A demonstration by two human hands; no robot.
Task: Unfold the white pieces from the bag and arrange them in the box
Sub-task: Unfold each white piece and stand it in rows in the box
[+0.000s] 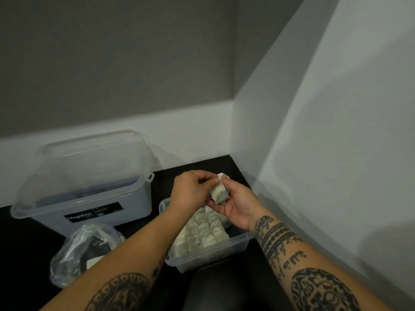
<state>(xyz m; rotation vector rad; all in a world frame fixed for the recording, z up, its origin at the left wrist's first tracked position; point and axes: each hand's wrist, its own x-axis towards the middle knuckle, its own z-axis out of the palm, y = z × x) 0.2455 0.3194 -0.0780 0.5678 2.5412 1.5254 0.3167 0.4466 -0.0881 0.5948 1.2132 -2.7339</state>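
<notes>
I hold one white piece (pixel 219 191) between both hands, above the far end of a small clear plastic box (pixel 208 257). My left hand (pixel 190 190) pinches its upper left side. My right hand (pixel 235 204) cups it from below and the right, thumb on top. Inside the box stand several white pieces (pixel 202 234) in neat rows. A crumpled clear plastic bag (pixel 83 250) lies on the black table to the left, with a white piece (pixel 93 262) showing inside it.
A large clear lidded storage bin (pixel 85 176) with a black label stands at the back left. A white wall (pixel 325 131) runs close along the right. A dark rounded object (pixel 224 288) sits at the near edge, below the box.
</notes>
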